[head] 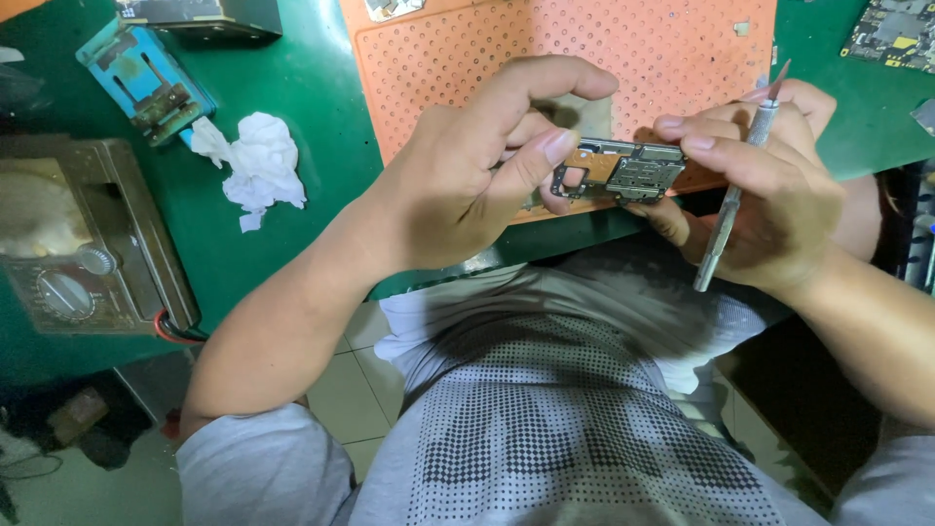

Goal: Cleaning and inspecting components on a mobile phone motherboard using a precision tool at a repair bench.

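Both of my hands hold a small phone circuit board (618, 170) with metal shields, up in front of my chest at the table's front edge. My left hand (467, 175) pinches the board's left end between thumb and forefinger. My right hand (769, 185) grips the board's right end with its fingertips. A slim metal craft knife (735, 185) is also tucked in my right hand, blade pointing up and away from the board.
An orange perforated work mat (584, 49) lies on the green table (312, 88). A crumpled white tissue (255, 161), a blue phone frame (146, 78) and a multimeter (83, 239) sit at the left. Another circuit board (894, 34) lies at the far right.
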